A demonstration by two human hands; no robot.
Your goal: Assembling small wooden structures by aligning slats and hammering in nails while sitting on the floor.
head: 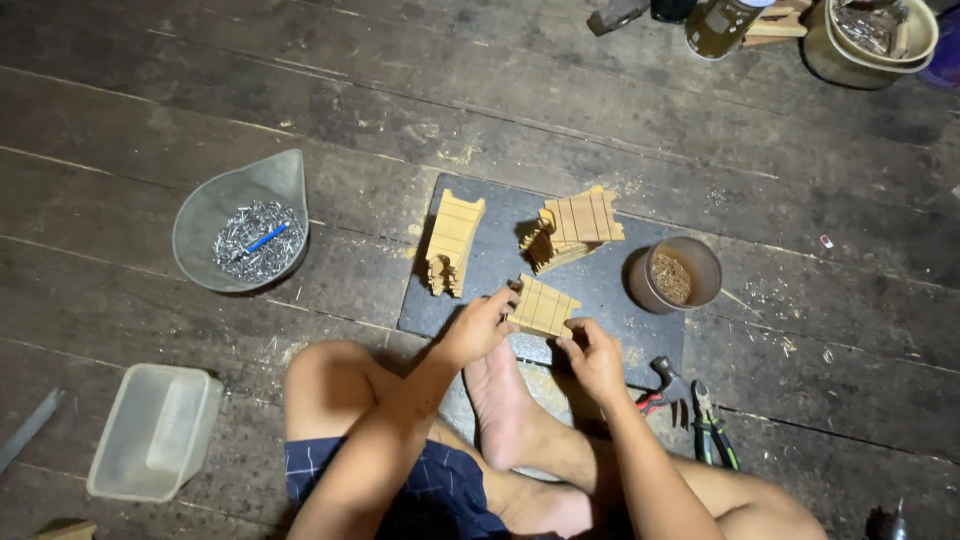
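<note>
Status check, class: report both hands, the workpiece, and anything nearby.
Left hand and right hand grip small slatted wooden piece. Pliers beside right hand.

Small slatted wooden piece (541, 306), tilted

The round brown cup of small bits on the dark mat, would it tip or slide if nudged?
The round brown cup looks wide for its height and stands flat on the dark mat, so it would probably slide rather than tip. Its fill of small brownish bits likely adds weight low down. A hard knock could still scatter them, since it has no lid.
</note>
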